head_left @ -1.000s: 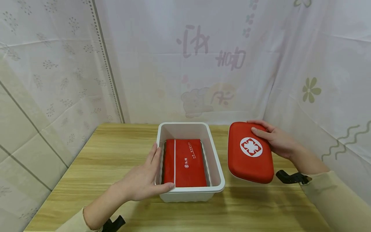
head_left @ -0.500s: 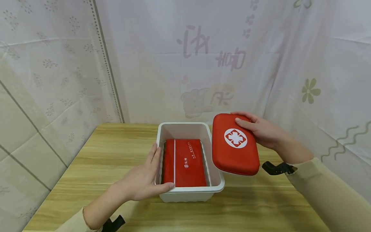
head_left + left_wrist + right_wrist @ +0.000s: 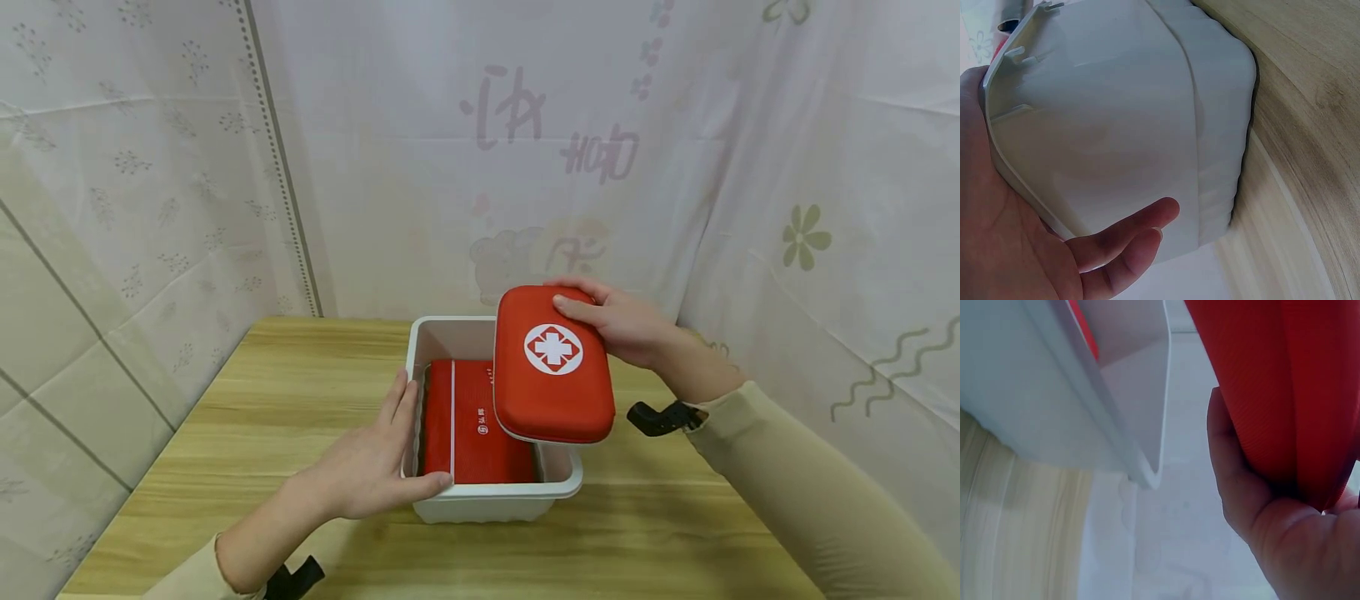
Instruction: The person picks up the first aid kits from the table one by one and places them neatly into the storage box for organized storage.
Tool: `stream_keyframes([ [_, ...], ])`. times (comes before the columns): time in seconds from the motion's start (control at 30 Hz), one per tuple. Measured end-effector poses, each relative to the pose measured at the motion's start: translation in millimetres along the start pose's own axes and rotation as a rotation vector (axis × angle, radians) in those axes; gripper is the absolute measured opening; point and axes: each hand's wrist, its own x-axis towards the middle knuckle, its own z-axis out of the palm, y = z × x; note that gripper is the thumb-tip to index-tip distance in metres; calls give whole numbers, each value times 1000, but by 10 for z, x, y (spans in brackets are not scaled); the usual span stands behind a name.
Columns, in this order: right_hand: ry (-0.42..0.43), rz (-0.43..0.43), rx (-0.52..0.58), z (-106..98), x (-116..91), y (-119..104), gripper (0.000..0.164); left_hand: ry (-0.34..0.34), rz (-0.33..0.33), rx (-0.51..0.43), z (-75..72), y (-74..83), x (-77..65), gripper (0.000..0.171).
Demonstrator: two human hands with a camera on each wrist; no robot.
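Observation:
A red zippered first-aid case with a white cross emblem is held up by my right hand, thumb on its front face and fingers behind. The case hangs tilted above the right side of a white plastic bin, apart from the rim in the right wrist view. Inside the bin lies a flat red packet with white print; the case hides its upper right part. My left hand rests on the bin's near left corner, thumb along the front rim, two fingers against the outer wall in the left wrist view.
The bin stands on a wood-grain table. A pale printed curtain hangs behind the table and along both sides. Black straps with camera mounts sit at both wrists.
My right hand has carried the first-aid case left and slightly up, from beside the bin to over its right part. The left hand and bin have stayed in place.

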Motion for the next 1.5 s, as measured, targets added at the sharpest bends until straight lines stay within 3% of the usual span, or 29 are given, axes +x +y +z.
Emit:
stream_keyframes([
  [0.33,-57,8,-23,341,291,-30,49,26,4,-11,-6,0,-1,123],
  [0.53,-65,26,-92,546,421,-26,48,12,-4,-24,-13,4,-3,125],
  [0.73,-88,32,-151,692,514,3,46,40,-7,-41,-4,8,2,125],
  [1.2,-68,91,-133,766,624,122,50,31,-14,-30,-3,21,10,127],
  [1.5,-16,125,-264,725,587,147,53,46,-15,-31,4,29,5,125],
])
